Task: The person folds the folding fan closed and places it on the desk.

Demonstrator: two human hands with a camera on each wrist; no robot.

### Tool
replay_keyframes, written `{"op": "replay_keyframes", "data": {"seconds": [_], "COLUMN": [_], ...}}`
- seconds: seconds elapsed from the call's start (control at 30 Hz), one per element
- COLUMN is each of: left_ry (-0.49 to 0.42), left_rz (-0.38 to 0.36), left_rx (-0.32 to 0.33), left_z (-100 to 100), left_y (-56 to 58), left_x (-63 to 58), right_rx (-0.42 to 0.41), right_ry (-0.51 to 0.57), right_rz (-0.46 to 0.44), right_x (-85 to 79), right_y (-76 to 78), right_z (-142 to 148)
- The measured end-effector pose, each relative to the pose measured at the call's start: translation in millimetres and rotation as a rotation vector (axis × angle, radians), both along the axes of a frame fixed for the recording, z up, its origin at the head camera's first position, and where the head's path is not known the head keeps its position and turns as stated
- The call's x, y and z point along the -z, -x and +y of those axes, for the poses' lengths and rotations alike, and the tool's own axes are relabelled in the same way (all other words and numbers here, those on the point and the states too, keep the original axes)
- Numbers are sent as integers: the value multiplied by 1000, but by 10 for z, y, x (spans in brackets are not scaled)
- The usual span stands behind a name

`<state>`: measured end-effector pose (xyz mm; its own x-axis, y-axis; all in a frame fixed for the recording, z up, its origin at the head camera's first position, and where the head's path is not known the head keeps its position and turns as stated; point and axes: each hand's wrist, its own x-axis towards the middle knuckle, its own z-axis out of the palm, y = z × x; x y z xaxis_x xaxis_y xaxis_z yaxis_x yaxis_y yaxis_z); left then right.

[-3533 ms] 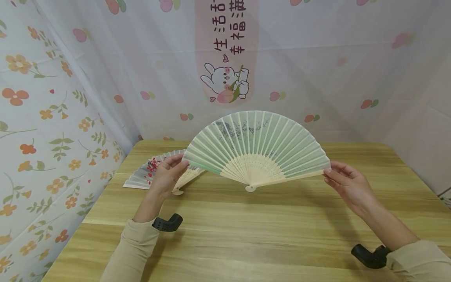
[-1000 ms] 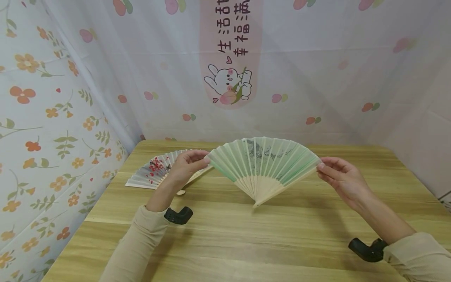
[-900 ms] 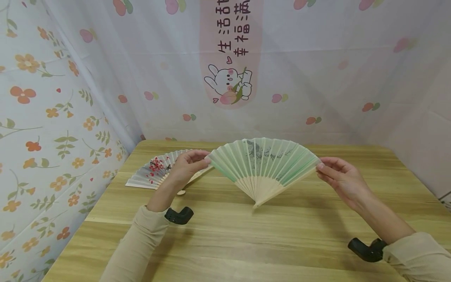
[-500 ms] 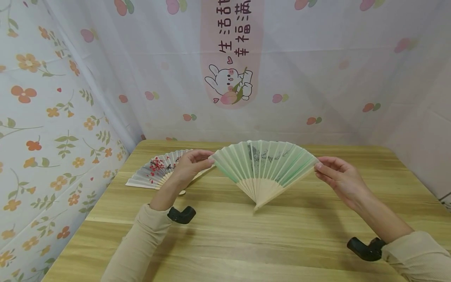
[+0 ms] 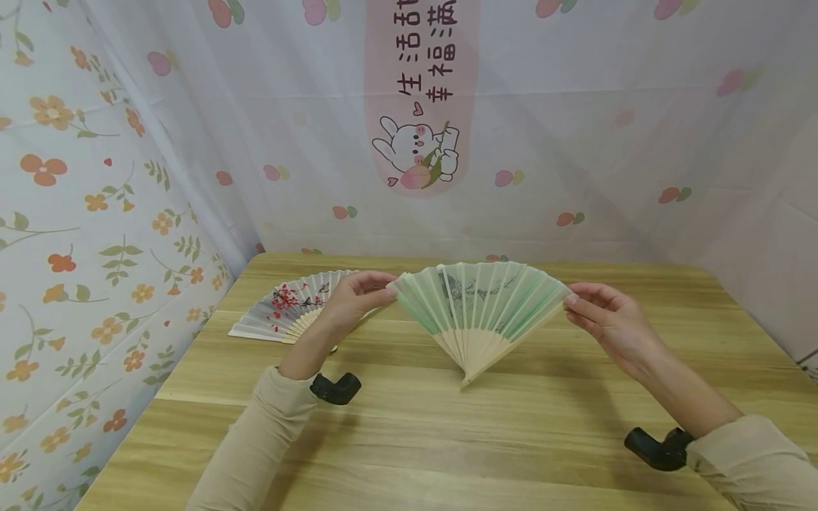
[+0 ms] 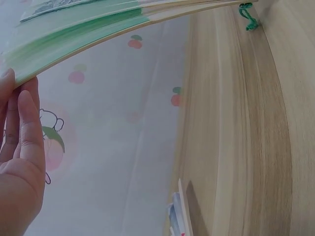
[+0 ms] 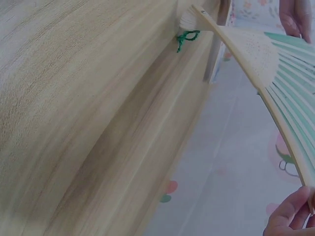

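Note:
A green folding fan with pale ribs and a dark branch print is partly spread above the table, its pivot pointing down. My left hand pinches its left upper corner between thumb and fingers. At the opposite corner, my right hand pinches the outer rib near its tip. A green cord loop hangs by the pivot end in the right wrist view. Behind my left hand lies a second folding fan, grey-white with red blossoms, spread on the table and partly hidden by that hand and wrist.
The wooden table runs back to a white printed curtain with a rabbit picture. A floral curtain stands along the left side. Black wrist cameras jut inward from both sleeves.
My hands have drawn closer together, the left moving right and the right slightly left. The green fan has narrowed from a wide spread and sunk lower. The blossom fan lies where it was.

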<state>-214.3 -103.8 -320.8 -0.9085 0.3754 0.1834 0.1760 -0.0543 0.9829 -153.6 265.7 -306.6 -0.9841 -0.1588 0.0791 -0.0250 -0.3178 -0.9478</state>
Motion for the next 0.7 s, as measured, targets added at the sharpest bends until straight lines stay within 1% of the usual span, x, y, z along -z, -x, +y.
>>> {"op": "replay_keyframes", "data": {"seconds": [0.13,0.3,0.57,0.7], "left_ry": [13,23,46,43], "left_rz": [1,-22,-10,-18], "left_rx": [-6,-7,-1,-6], "left_z": [22,44,70,92], "left_y": [4,13,16,22], "left_x": [3,5,-22,-30], "right_rx": [-3,-9,-16,-26], "right_ry": [-5,-6,-7,-22], "right_rz": [-2,5,-5,-1], "right_x": [0,1,-4,-7], "right_y": [7,5,14,28], "right_z": [-12,-14,-48,-81]}}
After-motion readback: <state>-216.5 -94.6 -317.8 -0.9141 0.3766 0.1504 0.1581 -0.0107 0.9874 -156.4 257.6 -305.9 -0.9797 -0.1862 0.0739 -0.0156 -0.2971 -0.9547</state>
